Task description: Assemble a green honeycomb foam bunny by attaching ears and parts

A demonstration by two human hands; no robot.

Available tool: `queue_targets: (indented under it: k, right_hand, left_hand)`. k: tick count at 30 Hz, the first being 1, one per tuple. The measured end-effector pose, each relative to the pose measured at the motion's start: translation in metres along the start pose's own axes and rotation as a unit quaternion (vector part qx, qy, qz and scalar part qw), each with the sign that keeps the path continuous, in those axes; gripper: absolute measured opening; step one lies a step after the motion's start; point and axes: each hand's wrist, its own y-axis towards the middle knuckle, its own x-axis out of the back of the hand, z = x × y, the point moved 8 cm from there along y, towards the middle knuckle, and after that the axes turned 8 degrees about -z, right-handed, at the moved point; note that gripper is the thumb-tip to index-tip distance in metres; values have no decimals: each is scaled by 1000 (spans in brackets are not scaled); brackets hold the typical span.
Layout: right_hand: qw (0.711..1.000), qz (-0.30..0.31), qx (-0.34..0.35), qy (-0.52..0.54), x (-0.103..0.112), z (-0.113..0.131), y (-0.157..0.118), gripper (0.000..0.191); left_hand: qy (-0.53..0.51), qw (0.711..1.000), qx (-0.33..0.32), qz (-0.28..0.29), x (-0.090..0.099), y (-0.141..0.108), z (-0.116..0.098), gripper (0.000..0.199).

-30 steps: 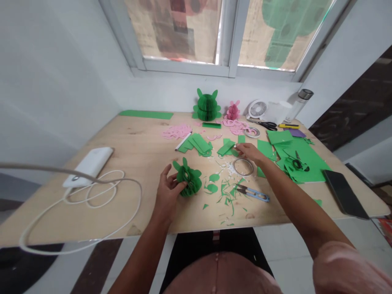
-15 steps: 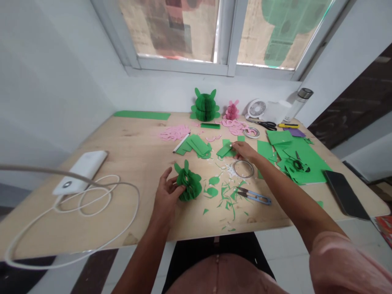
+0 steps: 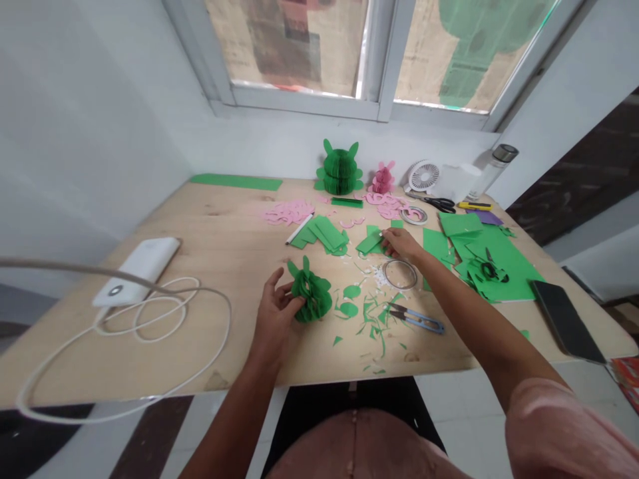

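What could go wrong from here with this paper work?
The left hand might crease the green paper figure if it squeezes the pleats. The right arm, reaching near the blue-handled snips, could brush them. The white cable loops past the edge of the table and might snag.

From the left hand [image 3: 277,309], I've got bare wood [image 3: 219,243] at eleven o'clock, a lane running up to the green paper strip [image 3: 237,181]; at nine the looped cable [image 3: 100,272] bars me. From the right hand [image 3: 398,243], the thin tape ring [image 3: 400,289] and blue-handled snips [image 3: 423,322] obstruct six to five, and pink paper offcuts [image 3: 387,209] crowd twelve.
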Motion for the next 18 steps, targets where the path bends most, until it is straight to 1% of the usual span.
queue_targets:
  k: [4,6,10,13,14,16,18]
  right_hand:
    - [1000,0,9,-8,-2,3,-1,25]
    - [1000,-4,14,-5,0,7,-3,26]
    - [998,-34,42,17,18,26,-17,27]
    - [992,-75,84,63,35,48,-47,33]
    - [982,-81,115,124,38,57,-63,35]
    - [966,-46,142,209,32,68,-96,39]
    - [958,1,139,252,17,72,-128,39]
  left_hand:
    - [-1,1000,4,-5,0,0,1,69]
    - [-3,1000,7,-9,0,0,1,69]
    - [-14,1000,27,-4,-4,-4,0,72]
    - [-22,999,31,3,-8,-5,-2,73]
    - [-26,999,30,3,-8,-6,-3,73]
    - [-35,999,30,-1,-8,-6,-3,74]
    - [-42,998,36,-5,-9,-7,-2,76]
